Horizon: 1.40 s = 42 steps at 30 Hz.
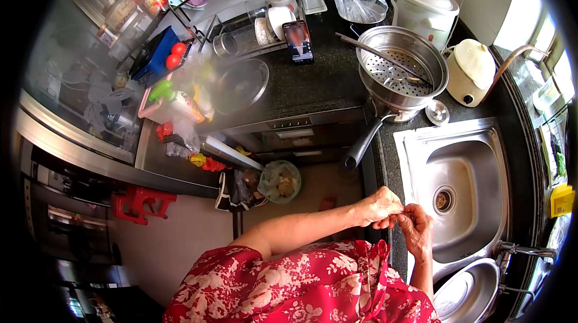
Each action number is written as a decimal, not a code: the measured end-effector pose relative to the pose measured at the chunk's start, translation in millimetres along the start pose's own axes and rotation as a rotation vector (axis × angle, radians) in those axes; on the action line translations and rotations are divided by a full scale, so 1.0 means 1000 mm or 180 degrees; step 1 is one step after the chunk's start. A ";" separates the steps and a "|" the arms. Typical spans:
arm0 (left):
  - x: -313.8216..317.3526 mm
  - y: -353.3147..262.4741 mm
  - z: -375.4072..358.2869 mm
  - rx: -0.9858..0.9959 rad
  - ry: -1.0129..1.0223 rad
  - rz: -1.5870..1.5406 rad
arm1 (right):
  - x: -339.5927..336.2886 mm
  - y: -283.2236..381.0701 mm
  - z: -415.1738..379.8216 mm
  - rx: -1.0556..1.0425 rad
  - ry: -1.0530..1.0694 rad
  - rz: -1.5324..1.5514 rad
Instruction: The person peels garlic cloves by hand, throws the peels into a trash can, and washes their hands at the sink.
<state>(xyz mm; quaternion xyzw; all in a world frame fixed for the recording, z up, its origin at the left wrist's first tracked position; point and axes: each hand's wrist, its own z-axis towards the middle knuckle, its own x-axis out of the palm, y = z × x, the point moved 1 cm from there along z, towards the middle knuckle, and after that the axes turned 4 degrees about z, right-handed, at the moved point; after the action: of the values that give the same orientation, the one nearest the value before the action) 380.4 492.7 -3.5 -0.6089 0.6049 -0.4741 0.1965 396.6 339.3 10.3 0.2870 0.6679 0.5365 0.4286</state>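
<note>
Something small and pale is pinched between the two hands, too small to identify; it sits at the near edge of the stainless steel sink (pixel 421 142), just over the dark counter rim; the left hand (pixel 378 207) is curled nearly closed, fingertips bunched together on that small item; the right hand (pixel 416 229) is bent at the wrist with its fingers folded inward, touching the left hand's fingertips, and whether it grips the item itself or only the other hand's fingers I cannot tell; both forearms come out of a red floral-print sleeve (pixel 301 281) at the bottom of the view; the sink basin lies just beyond the hands, its round drain (pixel 444 201) bare; a shiny metal bowl (pixel 466 291) rests near the right elbow, beside the chrome tap (pixel 524 251); farther along the black speckled countertop (pixel 313 82) a steel steamer pot with a perforated insert (pixel 400 70) stands on a dark long-handled pan (pixel 361 145), a utensil laid across it; a white lidded rice cooker (pixel 426 4) and a cream electric kettle (pixel 472 70) stand behind it; a smartphone (pixel 298 41) leans upright near the dish rack (pixel 253 16); a green-rimmed waste bin (pixel 280 181) sits on the floor below the counter.
</note>
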 end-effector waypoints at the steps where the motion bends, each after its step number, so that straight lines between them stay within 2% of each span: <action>1: 0.001 -0.001 0.000 0.0003 0.0000 0.0001 | 0.002 -0.004 -0.001 0.0030 -0.0047 0.0295; 3: 0.002 -0.002 -0.001 0.0025 -0.0009 0.0037 | 0.002 -0.006 -0.001 0.0059 -0.0096 0.0590; 5: 0.002 -0.003 -0.001 0.0046 0.0048 0.0053 | -0.001 -0.005 0.000 0.0017 -0.0100 0.0014; 9: 0.001 -0.002 0.000 0.0126 0.0187 -0.0091 | 0.001 -0.008 0.002 0.0091 -0.0160 0.0119; 17: 0.006 -0.008 -0.002 -0.0015 -0.0043 -0.0464 | 0.006 -0.015 0.001 -0.0384 -0.0556 -0.0174; 21: 0.007 -0.005 0.000 -0.0069 -0.0102 -0.0704 | 0.003 -0.006 0.003 -0.0431 -0.0492 -0.0339; 23: 0.005 -0.005 -0.001 -0.0104 -0.0025 -0.0778 | 0.001 -0.007 0.004 -0.0098 -0.0409 0.0066; 25: 0.005 -0.006 -0.002 -0.0216 -0.0023 -0.0986 | -0.001 0.001 0.006 0.0625 -0.0454 0.0592; 26: 0.007 -0.008 -0.003 -0.0188 0.0015 -0.1027 | -0.005 0.004 0.007 0.0680 -0.0333 0.0891; 29: 0.005 -0.012 -0.003 -0.0324 0.0173 -0.1447 | -0.005 -0.003 0.007 0.1114 -0.0399 0.2494; 33: -0.001 -0.010 0.002 -0.0410 0.0349 -0.1689 | -0.008 -0.020 0.007 0.1084 -0.0301 0.3605; 41: -0.001 -0.009 0.003 -0.0240 0.0308 -0.1922 | -0.015 -0.022 0.006 0.1049 -0.0171 0.3965; 42: -0.001 -0.009 0.004 -0.0247 0.0309 -0.1918 | -0.016 -0.027 0.006 0.0913 0.0018 0.4097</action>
<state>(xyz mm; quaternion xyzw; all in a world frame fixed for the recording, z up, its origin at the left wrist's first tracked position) 388.3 494.2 1.7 -0.7446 0.4234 -0.5161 -0.0054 411.3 321.3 -12.2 0.6819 0.4290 0.5920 -0.0220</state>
